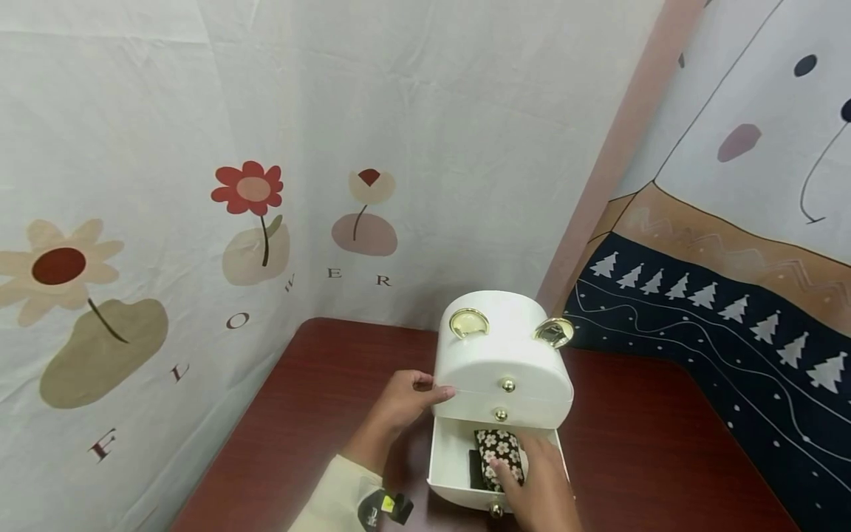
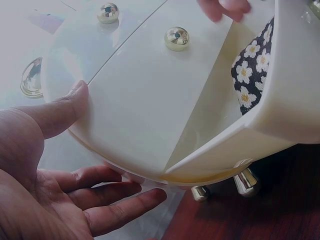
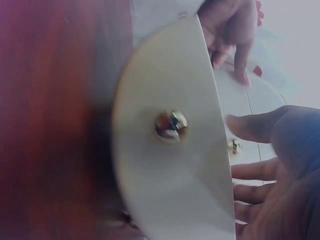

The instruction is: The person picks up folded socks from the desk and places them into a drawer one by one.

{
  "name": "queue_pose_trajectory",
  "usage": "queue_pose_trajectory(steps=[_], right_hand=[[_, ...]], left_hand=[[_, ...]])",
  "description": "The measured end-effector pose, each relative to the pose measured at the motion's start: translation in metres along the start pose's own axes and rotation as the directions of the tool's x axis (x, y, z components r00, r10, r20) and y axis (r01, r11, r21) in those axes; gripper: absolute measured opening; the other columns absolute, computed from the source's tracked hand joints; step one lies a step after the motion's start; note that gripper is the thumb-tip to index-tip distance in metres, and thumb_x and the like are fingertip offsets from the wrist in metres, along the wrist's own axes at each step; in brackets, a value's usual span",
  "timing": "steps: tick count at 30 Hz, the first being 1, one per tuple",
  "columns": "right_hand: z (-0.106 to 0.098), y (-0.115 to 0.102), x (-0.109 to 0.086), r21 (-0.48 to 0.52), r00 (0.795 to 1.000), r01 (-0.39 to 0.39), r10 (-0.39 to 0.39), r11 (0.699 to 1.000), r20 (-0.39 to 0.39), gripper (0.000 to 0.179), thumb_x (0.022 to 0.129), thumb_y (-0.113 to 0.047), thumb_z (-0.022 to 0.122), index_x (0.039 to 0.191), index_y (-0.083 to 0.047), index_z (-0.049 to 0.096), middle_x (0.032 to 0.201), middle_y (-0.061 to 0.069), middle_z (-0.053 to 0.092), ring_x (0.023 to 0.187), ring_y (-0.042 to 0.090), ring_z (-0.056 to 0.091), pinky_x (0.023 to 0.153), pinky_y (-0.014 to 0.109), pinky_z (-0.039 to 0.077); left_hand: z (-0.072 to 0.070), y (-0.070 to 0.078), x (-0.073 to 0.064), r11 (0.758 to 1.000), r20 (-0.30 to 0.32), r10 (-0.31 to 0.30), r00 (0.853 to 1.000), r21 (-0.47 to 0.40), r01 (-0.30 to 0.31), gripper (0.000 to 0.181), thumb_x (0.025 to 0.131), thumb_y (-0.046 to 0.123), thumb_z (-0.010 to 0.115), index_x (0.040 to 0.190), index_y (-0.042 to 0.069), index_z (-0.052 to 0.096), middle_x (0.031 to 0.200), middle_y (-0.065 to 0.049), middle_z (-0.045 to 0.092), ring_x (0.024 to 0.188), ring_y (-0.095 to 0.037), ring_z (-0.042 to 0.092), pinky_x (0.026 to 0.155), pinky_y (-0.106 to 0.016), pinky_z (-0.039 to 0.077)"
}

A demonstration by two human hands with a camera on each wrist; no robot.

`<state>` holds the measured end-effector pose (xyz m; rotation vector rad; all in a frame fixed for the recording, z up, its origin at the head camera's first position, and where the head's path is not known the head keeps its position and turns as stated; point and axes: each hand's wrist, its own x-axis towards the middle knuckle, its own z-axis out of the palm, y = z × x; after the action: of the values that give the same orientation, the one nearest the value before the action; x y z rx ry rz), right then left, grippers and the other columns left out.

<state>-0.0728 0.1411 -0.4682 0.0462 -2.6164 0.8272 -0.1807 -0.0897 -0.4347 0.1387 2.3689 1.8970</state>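
Note:
A white storage box (image 1: 501, 325) with gold ear-shaped trims and round gold knobs stands on the table, its bottom drawer (image 1: 442, 458) pulled out. Inside lies a black pouch (image 1: 497, 447) patterned with white flowers, with a plain dark flat thing (image 1: 475, 469) beside it. My left hand (image 1: 407, 399) rests at the box's left edge, thumb on the front, other fingers fairly straight along the side. Over the drawer's right part is my right hand (image 1: 541, 480), thumb and fingers spread. In the left wrist view its fingertips (image 2: 225, 7) appear apart from the pouch (image 2: 250, 70).
The dark red table (image 1: 638, 428) extends on both sides of the box. Behind it hangs a pale flower-print cloth (image 1: 425, 148); a cloth with printed trees (image 1: 691, 318) hangs at the right. Short gold feet (image 2: 247, 182) hold the box off the table.

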Motion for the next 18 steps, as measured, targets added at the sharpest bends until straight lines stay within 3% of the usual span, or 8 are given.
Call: queue_pose_trajectory(steps=[2,3,5,8,10,14,16,18], right_hand=[[0.007,0.000,-0.008,-0.010,0.986,0.067,-0.068,0.998,-0.151,0.054,0.080,-0.016,0.096,0.128,-0.004,0.073,0.121,0.014,0.073,0.115,0.035,0.066,0.095,0.053,0.057],[0.011,0.000,-0.012,-0.006,0.967,0.100,-0.099,0.995,-0.235,0.055,0.076,-0.012,0.097,0.125,-0.003,0.073,0.116,0.012,0.073,0.108,0.030,0.066,0.090,0.044,0.057],[0.019,-0.001,-0.018,0.025,0.907,0.153,-0.130,0.988,-0.401,0.056,0.068,-0.004,0.098,0.118,0.000,0.074,0.102,0.008,0.069,0.090,0.019,0.061,0.076,0.031,0.052],[0.030,-0.006,-0.030,0.132,0.839,0.125,-0.034,0.983,-0.544,0.056,0.063,0.005,0.096,0.114,0.003,0.072,0.085,0.001,0.058,0.069,0.005,0.045,0.058,0.017,0.037],[0.036,-0.012,-0.037,0.265,0.819,0.063,0.101,0.962,-0.565,0.059,0.064,0.009,0.094,0.116,0.004,0.067,0.079,-0.002,0.052,0.062,-0.001,0.038,0.050,0.017,0.034],[0.041,-0.024,-0.048,0.494,0.807,-0.084,0.350,0.865,-0.476,0.065,0.070,0.016,0.088,0.124,0.005,0.052,0.068,-0.015,0.040,0.051,-0.010,0.031,0.041,0.017,0.032],[0.040,-0.027,-0.052,0.547,0.814,-0.139,0.410,0.826,-0.412,0.061,0.075,0.016,0.085,0.121,0.005,0.047,0.063,-0.020,0.035,0.047,-0.012,0.028,0.038,0.017,0.030],[0.038,-0.024,-0.055,0.534,0.826,-0.209,0.440,0.819,-0.353,0.052,0.078,0.012,0.085,0.115,0.004,0.049,0.056,-0.023,0.033,0.044,-0.013,0.027,0.038,0.015,0.030]], left_hand=[[0.000,0.000,0.000,1.000,0.000,0.003,1.000,0.003,-0.003,0.047,0.089,0.019,0.091,0.119,-0.013,0.074,0.112,-0.025,0.079,0.098,-0.027,0.076,0.092,-0.049,0.064],[0.000,0.000,0.000,1.000,-0.001,0.003,1.000,0.007,-0.003,0.047,0.090,0.019,0.091,0.119,-0.013,0.074,0.112,-0.025,0.079,0.098,-0.027,0.075,0.092,-0.048,0.064],[0.000,0.000,0.001,1.000,-0.001,0.002,1.000,0.010,-0.002,0.047,0.090,0.019,0.091,0.119,-0.013,0.074,0.113,-0.025,0.079,0.099,-0.027,0.075,0.092,-0.048,0.064],[0.000,-0.001,0.001,1.000,-0.002,-0.004,1.000,0.012,0.004,0.048,0.090,0.019,0.091,0.120,-0.014,0.073,0.115,-0.026,0.078,0.101,-0.028,0.075,0.093,-0.048,0.064],[0.001,-0.001,0.001,1.000,-0.003,-0.008,1.000,0.009,0.008,0.049,0.090,0.020,0.091,0.121,-0.014,0.072,0.116,-0.027,0.078,0.102,-0.029,0.075,0.093,-0.049,0.064],[0.001,-0.002,0.002,1.000,-0.007,-0.006,1.000,0.008,0.006,0.049,0.090,0.020,0.091,0.121,-0.014,0.072,0.116,-0.027,0.078,0.102,-0.030,0.075,0.093,-0.048,0.064],[0.001,-0.002,0.003,1.000,-0.007,-0.003,1.000,0.009,0.003,0.049,0.090,0.020,0.091,0.120,-0.014,0.073,0.115,-0.026,0.078,0.101,-0.030,0.075,0.093,-0.049,0.064],[0.001,-0.002,0.003,1.000,-0.004,-0.001,1.000,0.007,0.001,0.048,0.090,0.020,0.091,0.120,-0.014,0.073,0.114,-0.027,0.078,0.101,-0.030,0.076,0.094,-0.052,0.064]])
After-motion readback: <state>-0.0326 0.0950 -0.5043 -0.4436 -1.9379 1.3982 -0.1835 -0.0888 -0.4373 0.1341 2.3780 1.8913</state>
